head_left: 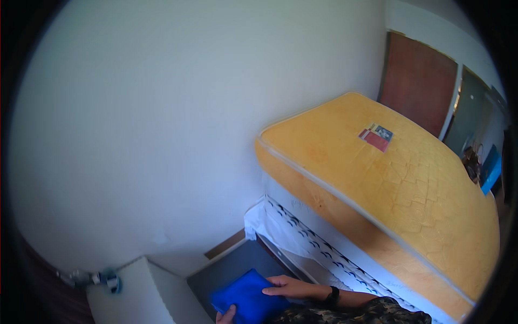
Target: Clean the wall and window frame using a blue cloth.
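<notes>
A flat, bright blue piece, which looks like folded cloth [247,296], is held low in front of me. My right hand [281,286] grips its right edge, thumb on top and fingers underneath. At its lower left edge, my left hand [226,314] is mostly cut off by the picture's border; the thumb presses on the blue cloth. Below the cloth lies a dark grey surface [237,258] between the white cabinet and the bed. A dark band [333,295] circles my right wrist.
A bare yellow mattress [345,162] with a printed label [376,137] rests on a patterned bed base [329,254] to the right. On the left, a white cabinet [129,294] carries small items [102,279]. A brown door [418,81] stands at the far right.
</notes>
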Demonstrator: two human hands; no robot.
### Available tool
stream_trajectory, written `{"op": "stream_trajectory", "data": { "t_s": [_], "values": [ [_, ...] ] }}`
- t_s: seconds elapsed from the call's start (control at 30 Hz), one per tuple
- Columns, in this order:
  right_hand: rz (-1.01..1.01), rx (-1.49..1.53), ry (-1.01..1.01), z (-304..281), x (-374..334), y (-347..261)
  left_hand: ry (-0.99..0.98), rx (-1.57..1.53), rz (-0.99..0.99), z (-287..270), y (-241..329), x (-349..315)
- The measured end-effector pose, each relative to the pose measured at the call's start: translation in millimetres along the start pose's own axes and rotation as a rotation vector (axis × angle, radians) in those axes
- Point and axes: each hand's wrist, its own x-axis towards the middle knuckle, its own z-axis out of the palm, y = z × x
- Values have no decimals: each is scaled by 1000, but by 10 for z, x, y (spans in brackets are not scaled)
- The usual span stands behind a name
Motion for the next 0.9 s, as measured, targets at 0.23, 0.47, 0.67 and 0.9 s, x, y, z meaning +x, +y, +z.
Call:
{"op": "stream_trajectory", "data": {
  "t_s": [0.23,0.47,0.67,0.9],
  "values": [
    [-149,-88,84,-12,1080,-473,43,15,-146,-253,1145,769],
    [22,75,142,-74,1724,-1065,-177,287,19,-263,1842,1790],
    [-329,84,550,-963,2093,-2117,-161,348,194,-179,2114,2165],
    [-1462,-569,1034,-2181,2459,-4224,202,117,267,-674,1307,2419]
  ]
}}
